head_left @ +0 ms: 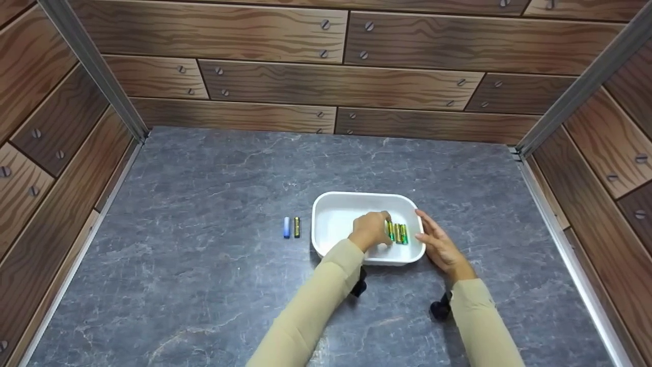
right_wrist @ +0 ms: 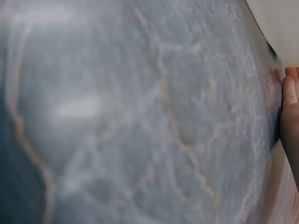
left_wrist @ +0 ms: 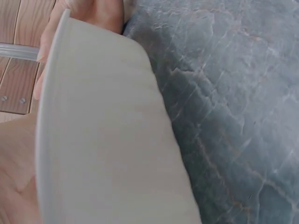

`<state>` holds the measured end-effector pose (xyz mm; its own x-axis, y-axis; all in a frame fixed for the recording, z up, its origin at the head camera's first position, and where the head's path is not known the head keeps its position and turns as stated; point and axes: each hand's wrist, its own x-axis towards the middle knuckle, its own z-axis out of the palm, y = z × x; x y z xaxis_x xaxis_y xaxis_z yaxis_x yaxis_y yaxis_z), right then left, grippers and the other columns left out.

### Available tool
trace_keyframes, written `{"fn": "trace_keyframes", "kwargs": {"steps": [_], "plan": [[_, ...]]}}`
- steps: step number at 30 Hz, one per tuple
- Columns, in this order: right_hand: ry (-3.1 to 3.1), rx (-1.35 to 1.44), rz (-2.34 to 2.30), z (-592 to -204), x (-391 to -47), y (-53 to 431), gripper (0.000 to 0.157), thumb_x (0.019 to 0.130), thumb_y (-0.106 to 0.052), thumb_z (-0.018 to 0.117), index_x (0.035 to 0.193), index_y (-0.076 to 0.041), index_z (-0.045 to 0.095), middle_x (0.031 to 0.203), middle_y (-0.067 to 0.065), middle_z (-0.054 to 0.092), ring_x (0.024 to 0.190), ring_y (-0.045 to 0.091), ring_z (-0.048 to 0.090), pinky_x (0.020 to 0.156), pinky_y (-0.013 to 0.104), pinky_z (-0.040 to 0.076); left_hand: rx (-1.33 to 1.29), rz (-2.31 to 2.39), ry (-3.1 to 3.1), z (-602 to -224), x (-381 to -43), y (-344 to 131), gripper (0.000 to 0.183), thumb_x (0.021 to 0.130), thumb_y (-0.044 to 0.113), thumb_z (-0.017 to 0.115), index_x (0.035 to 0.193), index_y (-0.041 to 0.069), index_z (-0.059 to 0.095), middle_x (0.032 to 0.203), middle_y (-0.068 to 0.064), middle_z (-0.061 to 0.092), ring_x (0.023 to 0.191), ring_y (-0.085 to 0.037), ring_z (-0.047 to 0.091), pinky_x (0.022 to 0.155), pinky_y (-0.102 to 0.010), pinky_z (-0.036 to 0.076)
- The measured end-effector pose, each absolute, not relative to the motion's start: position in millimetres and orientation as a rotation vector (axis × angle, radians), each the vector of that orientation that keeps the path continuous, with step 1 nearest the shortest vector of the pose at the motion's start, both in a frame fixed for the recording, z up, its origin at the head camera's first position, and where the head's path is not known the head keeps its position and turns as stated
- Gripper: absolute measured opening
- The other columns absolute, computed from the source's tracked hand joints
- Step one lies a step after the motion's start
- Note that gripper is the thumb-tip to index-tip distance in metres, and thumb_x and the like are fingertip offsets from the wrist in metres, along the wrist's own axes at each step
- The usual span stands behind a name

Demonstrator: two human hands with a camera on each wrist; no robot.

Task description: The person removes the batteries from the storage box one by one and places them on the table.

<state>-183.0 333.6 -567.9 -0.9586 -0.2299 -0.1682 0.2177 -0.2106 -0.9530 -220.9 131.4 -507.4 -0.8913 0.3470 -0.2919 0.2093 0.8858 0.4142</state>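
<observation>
Head view: one white tub [head_left: 333, 224] sits on a grey marbled tabletop [head_left: 178, 244], right of centre, and at least three green-and-gold batteries [head_left: 398, 233] lie side by side inside, near its right end. Two more batteries are on the tabletop just left of the tub, upright in the view and parallel with a narrow gap: one blue battery [head_left: 287, 227] and one black-and-gold battery [head_left: 297, 227]. Two bare hands are in view, in pale sleeves, one dark device below each wrist. The left hand [head_left: 369, 228] reaches over the near rim into the tub, palm down, its thumb and fingers at the leftmost green battery; whether it pinches that battery or only touches it, I cannot tell. The right hand [head_left: 440, 244] stands against the outside of the tub's right end, fingers extended, fingertips at the rim. The hands are apart, with the batteries between them. The left hand covers part of the tub floor, so more batteries could be hidden. From the left wrist, the tub's outer wall blocks the contents, and both hands are cut off. From the right wrist, blurred tabletop fills most of the view, with the right hand partly cropped at the edge.
</observation>
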Motion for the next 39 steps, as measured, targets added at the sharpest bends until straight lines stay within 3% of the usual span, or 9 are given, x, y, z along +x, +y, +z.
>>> {"fn": "trace_keyframes", "kwargs": {"steps": [5,9,14,23,27,33,39], "plan": [[1.741,-0.010,-2.289,-569,-184,333,0.060,0.092,0.003,0.052,0.145,-0.023,0.039,0.134,-0.022,0.050,0.123,-0.003,0.049,0.099,0.016,0.043,0.420,0.516,2.683,-501,-223,125,0.058,0.073,0.033,0.083,0.125,0.025,0.060,0.118,0.002,0.069,0.107,-0.016,0.066,0.087,-0.035,0.052],[1.745,0.017,-2.298,-570,-184,333,0.064,0.091,0.004,0.053,0.148,-0.016,0.034,0.130,-0.024,0.054,0.121,-0.001,0.051,0.098,0.018,0.045,0.446,0.504,2.700,-495,-224,118,0.059,0.073,0.034,0.083,0.127,0.027,0.059,0.121,0.002,0.068,0.111,-0.017,0.065,0.088,-0.036,0.052],[1.743,0.028,-2.306,-571,-185,333,0.063,0.091,0.004,0.053,0.147,-0.018,0.037,0.130,-0.023,0.055,0.120,0.001,0.052,0.097,0.020,0.046,0.500,0.533,2.714,-489,-223,109,0.059,0.073,0.033,0.083,0.127,0.025,0.060,0.122,0.000,0.068,0.111,-0.019,0.065,0.087,-0.037,0.053],[1.715,-0.008,-2.286,-569,-184,334,0.056,0.092,0.004,0.051,0.136,-0.031,0.046,0.130,-0.025,0.053,0.121,-0.003,0.050,0.098,0.018,0.044,0.563,0.578,2.724,-479,-224,92,0.059,0.073,0.033,0.083,0.126,0.024,0.060,0.122,-0.002,0.069,0.108,-0.022,0.066,0.084,-0.039,0.055],[1.718,0.048,-2.278,-568,-183,335,0.057,0.092,0.004,0.051,0.138,-0.029,0.043,0.130,-0.026,0.052,0.121,-0.006,0.050,0.098,0.018,0.044,0.604,0.565,2.731,-474,-224,85,0.059,0.074,0.034,0.083,0.127,0.025,0.059,0.120,-0.001,0.070,0.108,-0.021,0.066,0.084,-0.039,0.055],[1.719,0.096,-2.277,-568,-184,333,0.060,0.091,0.005,0.052,0.143,-0.025,0.039,0.130,-0.024,0.050,0.121,-0.004,0.049,0.098,0.019,0.045,0.601,0.573,2.754,-467,-223,71,0.059,0.074,0.035,0.083,0.127,0.026,0.059,0.096,-0.001,0.071,0.087,-0.016,0.064,0.071,-0.034,0.053],[1.724,0.109,-2.283,-568,-184,332,0.059,0.091,0.006,0.050,0.140,-0.027,0.043,0.128,-0.025,0.051,0.121,-0.004,0.049,0.098,0.018,0.044,0.602,0.584,2.779,-462,-223,58,0.058,0.073,0.035,0.083,0.125,0.025,0.060,0.093,-0.001,0.070,0.074,-0.012,0.055,0.060,-0.029,0.044]]}}
